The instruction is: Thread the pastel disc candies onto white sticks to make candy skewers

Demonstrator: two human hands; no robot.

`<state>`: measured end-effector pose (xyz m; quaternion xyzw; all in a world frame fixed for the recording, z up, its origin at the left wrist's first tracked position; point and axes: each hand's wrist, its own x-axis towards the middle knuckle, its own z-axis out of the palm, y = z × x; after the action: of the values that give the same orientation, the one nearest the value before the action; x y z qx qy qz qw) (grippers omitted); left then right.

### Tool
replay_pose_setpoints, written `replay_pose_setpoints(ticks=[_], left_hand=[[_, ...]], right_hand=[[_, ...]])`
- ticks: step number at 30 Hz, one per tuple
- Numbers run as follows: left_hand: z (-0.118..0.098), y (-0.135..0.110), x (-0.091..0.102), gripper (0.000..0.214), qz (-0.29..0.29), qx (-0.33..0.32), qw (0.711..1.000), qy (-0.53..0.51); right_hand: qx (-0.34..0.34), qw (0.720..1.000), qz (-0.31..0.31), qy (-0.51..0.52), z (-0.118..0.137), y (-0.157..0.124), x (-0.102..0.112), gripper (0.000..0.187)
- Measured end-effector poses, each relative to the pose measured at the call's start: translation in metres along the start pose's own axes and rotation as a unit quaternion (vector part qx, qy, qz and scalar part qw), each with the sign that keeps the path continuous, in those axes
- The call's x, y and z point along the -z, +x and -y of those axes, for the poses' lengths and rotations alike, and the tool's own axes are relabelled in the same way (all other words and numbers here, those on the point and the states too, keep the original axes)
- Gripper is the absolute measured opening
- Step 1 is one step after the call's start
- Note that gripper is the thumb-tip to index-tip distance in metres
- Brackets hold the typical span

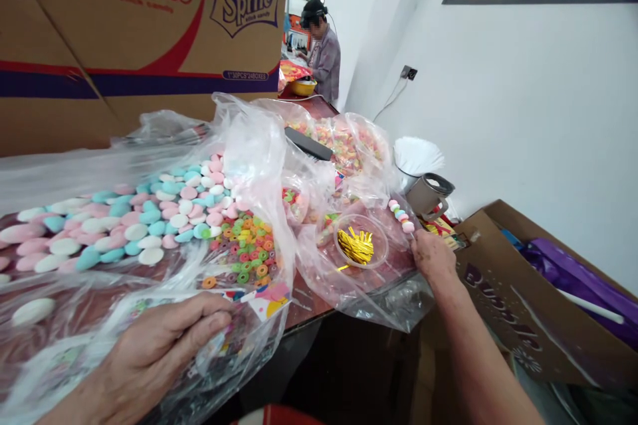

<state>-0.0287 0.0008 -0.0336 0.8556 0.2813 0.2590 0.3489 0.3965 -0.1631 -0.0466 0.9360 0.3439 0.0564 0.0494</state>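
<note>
Along the front edge of the counter (305,300), the left hand (169,339) pinches a printed plastic bag (272,299) between thumb and fingers; beyond a clear tub (381,239) of gold twist ties (355,247), the right hand (434,255) has its fingers pinching the lower end of a candy skewer (401,216), tilted near a mug (423,196). An open cardboard box (491,279) crowds the right side; wider room lies between the hands

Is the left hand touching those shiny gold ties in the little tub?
Apart: the head view shows clear plastic and a strip of table between the left hand and the gold ties.
</note>
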Motion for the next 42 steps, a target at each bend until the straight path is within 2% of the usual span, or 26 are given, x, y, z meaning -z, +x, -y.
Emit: replay_pose_setpoints(ticks=[3,6,8,10,12,15,17,20,24,34,42], left_hand=[[-0.002,0.001,0.002,0.021,-0.003,0.032,0.999,-0.007],[-0.006,0.003,0.008,0.021,0.021,0.053,0.998,-0.021],[-0.01,0.006,0.011,0.021,0.039,0.051,0.997,-0.033],[-0.013,0.008,0.012,0.024,0.032,0.044,0.997,-0.046],[-0.014,0.008,0.012,0.024,0.045,0.047,0.996,-0.056],[-0.014,0.007,0.012,0.026,0.064,0.06,0.993,-0.073],[-0.013,0.006,0.012,0.028,0.074,0.073,0.991,-0.083],[-0.013,0.005,0.012,0.031,0.091,0.091,0.987,-0.1],[-0.012,0.004,0.013,0.034,0.1,0.109,0.982,-0.114],[-0.005,0.004,0.012,0.029,0.092,0.111,0.98,-0.14],[-0.001,0.006,0.015,0.029,0.14,0.124,0.968,-0.167]], right_hand=[[-0.021,0.999,-0.035,0.027,-0.007,0.0,-0.003,0.031],[-0.027,0.985,-0.156,0.075,-0.021,-0.006,-0.001,0.036],[0.009,0.953,-0.27,0.139,-0.028,-0.016,0.004,0.037],[0.074,0.907,-0.347,0.226,-0.026,-0.03,0.012,0.028],[0.169,0.872,-0.347,0.301,-0.013,-0.046,0.025,0.018],[0.321,0.824,-0.312,0.347,0.017,-0.066,0.047,0.019],[0.386,0.803,-0.286,0.352,0.038,-0.073,0.06,0.023],[0.442,0.78,-0.265,0.355,0.06,-0.075,0.071,0.024],[0.464,0.772,-0.264,0.344,0.07,-0.072,0.073,0.023],[0.492,0.764,-0.271,0.318,0.071,-0.068,0.069,0.022],[0.515,0.754,-0.3,0.276,0.067,-0.062,0.072,0.022]])
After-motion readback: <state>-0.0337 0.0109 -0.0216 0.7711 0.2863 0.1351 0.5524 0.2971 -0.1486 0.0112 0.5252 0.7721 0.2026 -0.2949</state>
